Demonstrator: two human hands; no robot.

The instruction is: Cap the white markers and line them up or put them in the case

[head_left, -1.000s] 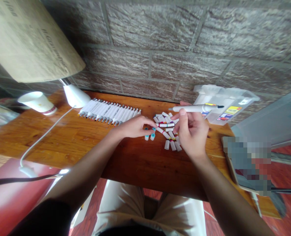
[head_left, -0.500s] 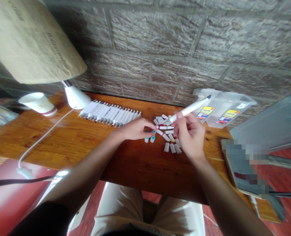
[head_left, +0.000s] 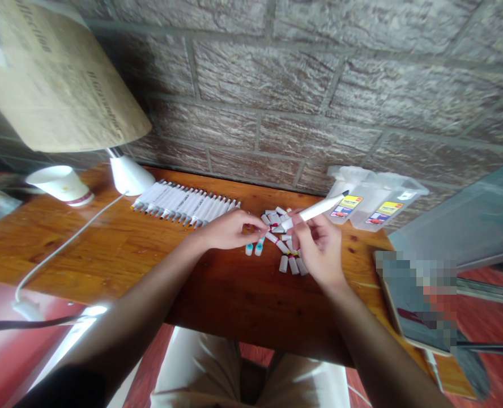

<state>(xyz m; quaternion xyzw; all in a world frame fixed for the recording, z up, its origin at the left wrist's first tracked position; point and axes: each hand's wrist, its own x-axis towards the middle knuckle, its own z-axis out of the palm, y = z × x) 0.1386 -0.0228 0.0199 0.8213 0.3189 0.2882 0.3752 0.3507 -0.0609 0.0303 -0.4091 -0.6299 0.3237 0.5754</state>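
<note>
My right hand (head_left: 319, 249) grips a white marker (head_left: 315, 211) with a dark uncapped tip that points up and to the right. Its lower end comes down to a pile of loose marker caps (head_left: 283, 241) with coloured bands on the wooden table (head_left: 107, 255). My left hand (head_left: 230, 228) is pinched on something small at the left edge of the pile, close to the marker's lower end; I cannot make out what it holds. Two teal-ended caps (head_left: 254, 248) lie just below my left fingers.
A row of several white markers (head_left: 183, 203) lies at the back left. A lamp base (head_left: 128, 174) with its cord, a lampshade (head_left: 51, 79) and a paper cup (head_left: 60, 184) stand at the left. Clear plastic marker cases (head_left: 374, 195) sit at the back right against the brick wall.
My right hand has swung the marker from level to tilted, its lower end dropping toward the caps and my left fingers. The view has shifted slightly down and left.
</note>
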